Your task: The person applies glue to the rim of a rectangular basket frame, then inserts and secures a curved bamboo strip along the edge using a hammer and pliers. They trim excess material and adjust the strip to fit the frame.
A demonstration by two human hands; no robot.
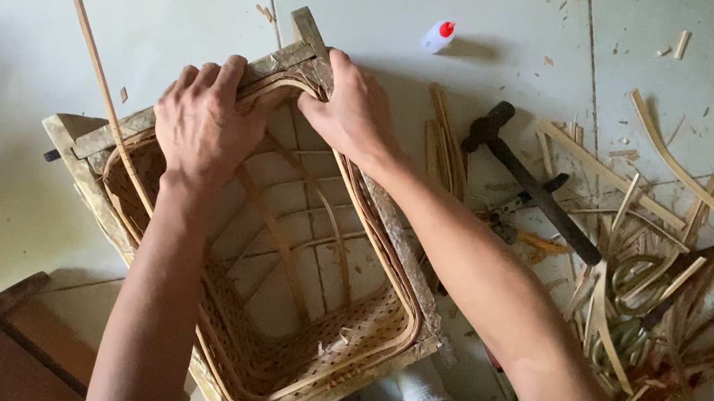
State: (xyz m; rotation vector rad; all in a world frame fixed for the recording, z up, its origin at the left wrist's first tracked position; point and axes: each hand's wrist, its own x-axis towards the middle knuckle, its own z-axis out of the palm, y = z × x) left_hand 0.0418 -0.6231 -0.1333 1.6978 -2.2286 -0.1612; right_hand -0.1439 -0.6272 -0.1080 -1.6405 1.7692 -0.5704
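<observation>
Hiding basket (302,356) rim, left hand (201,121), right hand (350,112)

I see a square woven bamboo basket (280,313), unfinished and open-bottomed, sitting inside a rough wooden frame (90,175), its rim strips bent along that frame.

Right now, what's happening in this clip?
A person is working on a square woven bamboo basket seated in a rough wooden frame on the tiled floor. The left hand presses down on the basket's far rim, and the right hand grips the rim strips at the far corner. A hammer, a small glue bottle and a heap of bamboo strips lie to the right.
</observation>
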